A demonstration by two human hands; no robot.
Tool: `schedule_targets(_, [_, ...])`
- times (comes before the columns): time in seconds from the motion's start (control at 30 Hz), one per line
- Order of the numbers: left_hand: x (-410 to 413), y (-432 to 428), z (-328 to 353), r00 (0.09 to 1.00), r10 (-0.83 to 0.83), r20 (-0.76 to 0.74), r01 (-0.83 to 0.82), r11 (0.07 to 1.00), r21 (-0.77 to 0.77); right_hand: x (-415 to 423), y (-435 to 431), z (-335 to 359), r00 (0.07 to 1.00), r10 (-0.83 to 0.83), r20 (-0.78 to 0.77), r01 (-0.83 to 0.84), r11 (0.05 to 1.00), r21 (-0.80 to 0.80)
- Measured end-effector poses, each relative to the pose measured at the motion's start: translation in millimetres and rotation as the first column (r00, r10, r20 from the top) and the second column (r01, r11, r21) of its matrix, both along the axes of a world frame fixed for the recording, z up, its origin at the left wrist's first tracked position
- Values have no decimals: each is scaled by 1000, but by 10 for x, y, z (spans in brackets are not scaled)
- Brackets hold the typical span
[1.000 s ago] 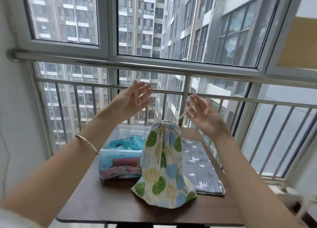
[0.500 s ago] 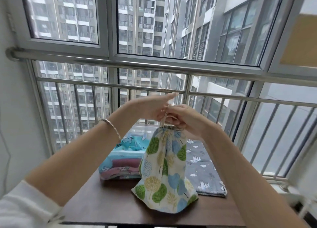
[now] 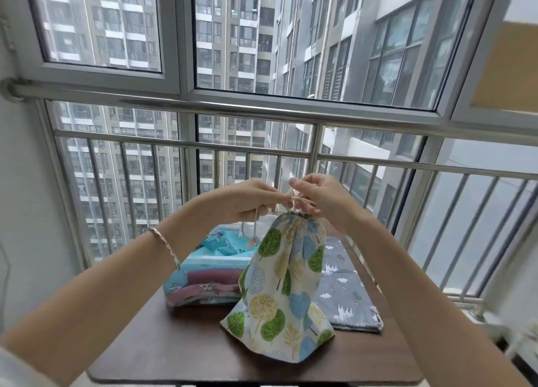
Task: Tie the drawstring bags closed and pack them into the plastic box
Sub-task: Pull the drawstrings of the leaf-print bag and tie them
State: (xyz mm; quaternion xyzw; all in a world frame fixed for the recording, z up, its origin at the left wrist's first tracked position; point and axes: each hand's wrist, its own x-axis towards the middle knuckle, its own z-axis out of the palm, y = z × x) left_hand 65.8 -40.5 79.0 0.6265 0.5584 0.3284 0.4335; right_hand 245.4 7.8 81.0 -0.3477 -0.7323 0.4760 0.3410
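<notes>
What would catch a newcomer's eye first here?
The tree-print drawstring bag stands in the middle of the table, neck gathered, with the left hand and right hand pinching its drawstring just above. Left of it sits the plastic box holding folded bags. A grey bag lies flat to its right.

Hands: two, left hand (image 3: 247,199) and right hand (image 3: 323,197). Bags outside the box (image 3: 203,263): two, one tree-print bag (image 3: 285,284) and one grey bag (image 3: 343,293). Box: one, holding packed bags (image 3: 224,242) (about three layers show; exact count unclear). Cord (image 3: 254,226): one seen. Table (image 3: 174,349): one. Bracelet (image 3: 167,248): one.
</notes>
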Motion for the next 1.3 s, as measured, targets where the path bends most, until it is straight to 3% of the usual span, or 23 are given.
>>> schedule_targets(0.07, [-10, 1, -28, 978, 3, 211, 16, 996, -88, 18, -5, 43, 998, 46, 33, -45, 999, -10])
schedule_targets(0.13, [-1, -28, -30, 940, -21, 340, 71, 989, -133, 38, -19, 74, 986, 73, 148, -92, 987, 129])
schedule_targets(0.2, [4, -52, -14, 942, -54, 331, 102, 987, -127, 28, -91, 96, 963, 38, 265, -111, 958, 265])
schedule_targets(0.27, [17, -81, 29, 974, -50, 222, 75, 992, -105, -1, -116, 103, 953, -3, 302, -96, 945, 313])
schedule_targets(0.33, [26, -89, 69, 998, 5, 66, -3, 999, -35, 6, -90, 111, 975, 50, 217, -89, 981, 175])
schedule_targets(0.4, [26, -84, 89, 997, 77, -5, -76, 995, 60, 42, -14, 99, 975, 210, 65, -206, 977, -61])
schedule_targets(0.5, [61, -67, 94, 991, 131, -39, -122, 977, 177, 81, 93, 31, 928, 358, -102, -370, 917, -149])
schedule_targets(0.63, [90, -50, 74, 980, 178, -86, -151, 956, 253, 52, 114, 16, 963, 231, -140, -253, 953, -164])
schedule_targets(0.73, [86, -65, 59, 980, 184, -78, -158, 952, 262, 53, 140, 41, 936, 198, -291, -250, 956, -155])
schedule_targets(0.87, [31, -118, 64, 983, 179, -32, -162, 942, 293, 102, 193, 45, 829, -6, -560, -214, 920, -327])
schedule_targets(1.0, [-214, -212, 77, 971, 231, -63, -200, 928, 314, 294, 295, -63, 648, -195, -736, -351, 781, -517])
schedule_targets(1.03, [-296, -227, 52, 968, 241, -70, -207, 925, 317, 326, 305, -84, 673, -224, -705, -325, 767, -553])
schedule_targets(1.1, [-379, -255, -4, 967, 220, -128, -169, 932, 321, 346, 318, -105, 823, -167, -543, -211, 798, -565])
schedule_targets(1.17, [-370, -221, -51, 932, 196, -306, -82, 933, 350, 283, 350, -84, 978, 0, -206, -95, 889, -449])
schedule_targets(1.2, [-349, -187, -56, 878, 227, -422, -49, 919, 392, 224, 354, -59, 998, 67, 19, -57, 936, -347])
schedule_targets(1.23, [-314, -156, -40, 810, 290, -510, -36, 893, 450, 161, 345, -21, 964, 100, 248, -40, 971, -237])
schedule_targets(1.3, [-224, -127, 38, 731, 401, -552, -46, 837, 546, 22, 314, 68, 799, 79, 596, -55, 997, -58])
